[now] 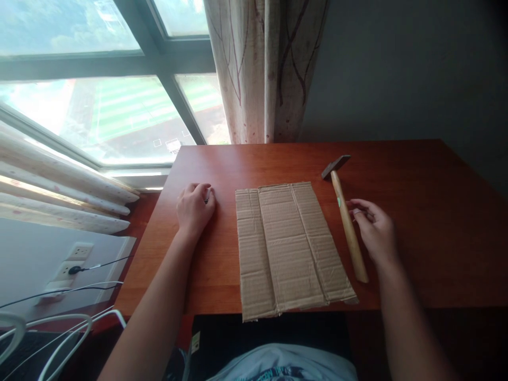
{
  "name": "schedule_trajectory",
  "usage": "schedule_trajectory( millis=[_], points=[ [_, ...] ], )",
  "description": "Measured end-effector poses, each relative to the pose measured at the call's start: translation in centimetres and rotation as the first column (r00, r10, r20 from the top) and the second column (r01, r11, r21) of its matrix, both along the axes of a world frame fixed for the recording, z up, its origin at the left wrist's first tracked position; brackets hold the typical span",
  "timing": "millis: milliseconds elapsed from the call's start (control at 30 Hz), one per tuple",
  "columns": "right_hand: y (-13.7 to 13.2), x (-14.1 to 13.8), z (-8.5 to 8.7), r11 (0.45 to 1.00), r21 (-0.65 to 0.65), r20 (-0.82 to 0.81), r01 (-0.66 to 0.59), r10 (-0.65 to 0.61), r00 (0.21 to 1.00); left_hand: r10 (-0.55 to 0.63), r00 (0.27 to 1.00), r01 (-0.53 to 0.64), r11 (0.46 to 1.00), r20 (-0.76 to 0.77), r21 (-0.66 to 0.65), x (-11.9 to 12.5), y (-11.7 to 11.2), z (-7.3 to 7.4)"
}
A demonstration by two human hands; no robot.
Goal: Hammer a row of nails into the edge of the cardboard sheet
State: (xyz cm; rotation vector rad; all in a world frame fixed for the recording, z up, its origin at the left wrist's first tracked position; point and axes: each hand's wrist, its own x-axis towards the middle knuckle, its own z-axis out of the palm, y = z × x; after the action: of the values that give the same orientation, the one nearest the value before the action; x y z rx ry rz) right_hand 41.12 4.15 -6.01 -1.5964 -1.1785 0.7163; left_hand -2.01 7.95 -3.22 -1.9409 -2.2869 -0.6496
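Note:
My left hand [195, 207] rests on the table at the left, its fingers curled together. Something small and shiny shows between thumb and fingers, too little of it to name. A hammer [349, 238] with a pale wooden handle lies right of the cardboard, its dark metal head pointing away from me. My right hand [375, 230] is just right of the handle, fingers loosely bent and apart, fingertips close to its edge; whether they touch it I cannot tell. Between my hands lies a flat creased piece of brown cardboard [289, 248], its near edge at the table's front edge.
The reddish-brown wooden table [428, 211] stretches away to the right. Beyond it hang a patterned curtain [246, 69] and a dark wall. A window [130, 116] is at the left. Below it are wall sockets [81, 251] and white cables [75, 320].

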Motion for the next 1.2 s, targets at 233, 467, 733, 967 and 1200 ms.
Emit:
schedule_trajectory(
  millis=[233, 467, 733, 967, 1200],
  points=[
    [-0.2, -0.3, 0.5, 1.000, -0.007, -0.011, 0.001, -0.001, 1.000, -0.042, 0.998, 0.043, 0.999, 0.040, -0.017, -2.1, -1.6, 1.5],
    [0.0, -0.2, 0.3, 1.000, -0.001, -0.005, 0.002, -0.002, 1.000, -0.139, 0.980, 0.122, 0.985, -0.143, -0.121, -2.7, -2.6, 2.4],
    [-0.1, -0.3, 0.4, 1.000, -0.009, -0.003, 0.003, -0.003, 1.000, -0.173, 0.947, 0.112, 0.967, -0.269, -0.227, -2.4, -2.6, 2.7],
    [-0.1, -0.4, 0.7, 1.000, -0.016, -0.008, 0.010, -0.010, 1.000, -0.204, 0.934, 0.146, 0.967, -0.292, -0.207, -2.8, -2.5, 2.5],
    [-0.1, -0.3, 0.5, 1.000, -0.012, -0.013, 0.003, -0.004, 1.000, -0.164, 0.954, 0.119, 0.976, -0.251, -0.184, -2.5, -1.9, 2.7]
  ],
)
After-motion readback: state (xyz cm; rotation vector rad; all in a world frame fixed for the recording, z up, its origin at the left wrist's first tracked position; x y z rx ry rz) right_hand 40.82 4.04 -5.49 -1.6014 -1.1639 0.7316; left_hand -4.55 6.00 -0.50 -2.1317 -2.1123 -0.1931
